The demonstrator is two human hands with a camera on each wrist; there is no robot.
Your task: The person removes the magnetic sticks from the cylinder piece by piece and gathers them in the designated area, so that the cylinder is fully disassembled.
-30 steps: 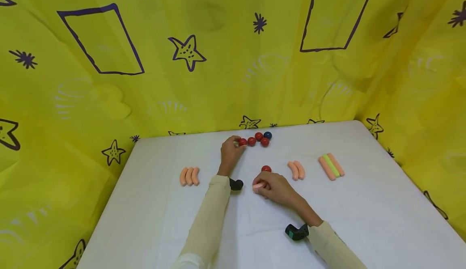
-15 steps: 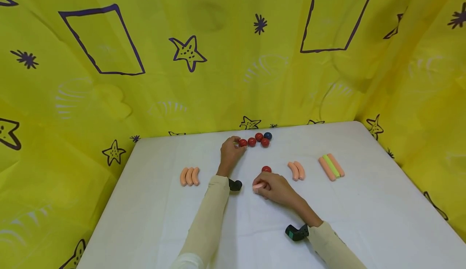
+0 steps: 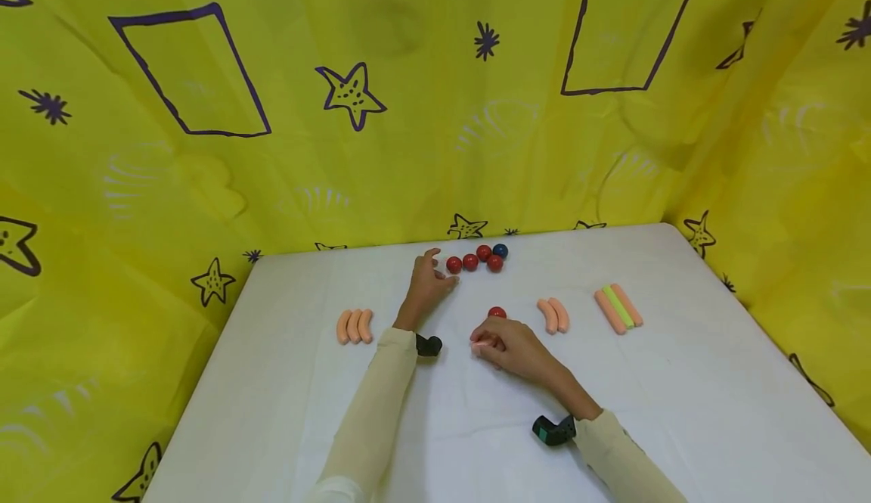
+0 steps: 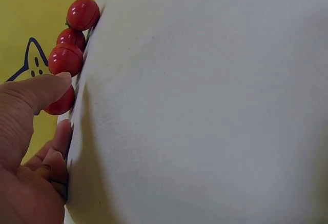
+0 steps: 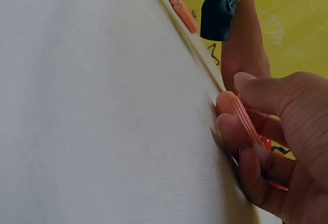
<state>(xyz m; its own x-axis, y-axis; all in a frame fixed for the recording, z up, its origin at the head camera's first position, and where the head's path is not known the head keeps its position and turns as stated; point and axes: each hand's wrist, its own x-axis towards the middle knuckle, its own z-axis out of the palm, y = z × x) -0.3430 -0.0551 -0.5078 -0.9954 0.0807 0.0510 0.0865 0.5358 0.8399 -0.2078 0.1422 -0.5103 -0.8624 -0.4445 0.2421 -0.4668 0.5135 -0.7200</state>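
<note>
My left hand (image 3: 429,284) is at the back of the table, thumb and fingers spread beside the leftmost red ball (image 3: 454,265). In the left wrist view the thumb overlaps that glossy ball (image 4: 62,102), and a gap shows between thumb and fingers. Nearer the front, my right hand (image 3: 513,348) pinches a pinkish-orange toy sausage (image 3: 481,346) between thumb and fingers. Its ridged side and rounded end (image 5: 228,102) show in the right wrist view; the rest is hidden by fingers. Just behind this hand lies another red ball (image 3: 497,312), partly covered.
More red balls (image 3: 470,262) and a dark blue ball (image 3: 500,251) sit by the back edge. Three curved sausages (image 3: 354,327) lie at left, two curved sausages (image 3: 553,315) at right. Farther right, two orange sticks (image 3: 610,312) flank a green stick (image 3: 618,306).
My left hand has drawn back slightly left from the leftmost red ball, its fingers spreading apart. The ball stays in place. My right hand keeps its grip on the sausage, nearly still.
</note>
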